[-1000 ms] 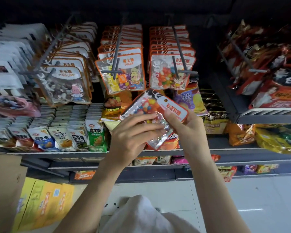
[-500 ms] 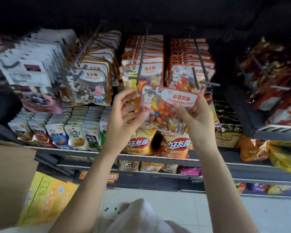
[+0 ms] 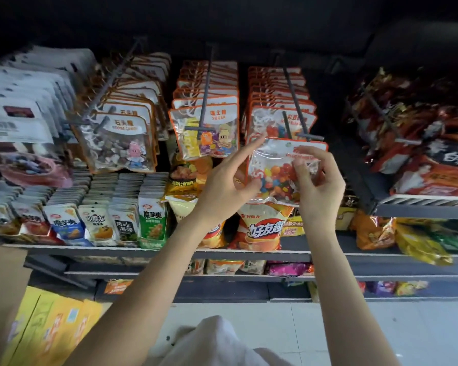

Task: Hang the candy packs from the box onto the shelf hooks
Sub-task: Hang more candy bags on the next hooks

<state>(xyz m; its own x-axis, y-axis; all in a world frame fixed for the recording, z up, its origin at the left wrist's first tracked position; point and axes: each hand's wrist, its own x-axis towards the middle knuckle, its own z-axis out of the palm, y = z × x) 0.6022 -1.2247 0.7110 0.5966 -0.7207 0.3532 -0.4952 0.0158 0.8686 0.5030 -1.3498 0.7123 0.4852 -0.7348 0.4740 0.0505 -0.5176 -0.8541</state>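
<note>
Vs. half a sec ago: clear orange-edged pack of coloured bean candy (image 3: 280, 173) now higher and further right, top edge just under the T-shaped tip of the dark metal hook at right (image 3: 299, 112); before, held lower, between the middle and right rows. Round hang hole near pack top, close below hook tip; not threaded on as far as visible. Tilt less than 1 s ago, now near upright.

Largest first: dark multi-tier store shelf (image 3: 249, 253) across whole view, front edge running left-right under the bag rows. Brown cardboard box flap (image 3: 3, 299) at lower left, yellow carton (image 3: 53, 328) beside it. White tiled floor (image 3: 381, 326) below shelf, open space w/ only arms over it. Red-orange snack bags (image 3: 421, 143) at far right on a raised tier. Three hanging rows of orange-edged packs: stone-candy row (image 3: 119, 143) left, sugar row (image 3: 209, 133) middle, bean row (image 3: 278, 120) right, directly behind held pack. Narrow gaps between rows; dark gap right of bean row before raised tier. Orange chip bag (image 3: 259, 225) standing just below held pack.

Left hand (image 3: 222, 188): thumb on pack's left lower edge, index stretched up along top-left corner, other fingers spread loose. Right hand (image 3: 320, 180): fingers and thumb curled, pinching pack's right side.
</note>
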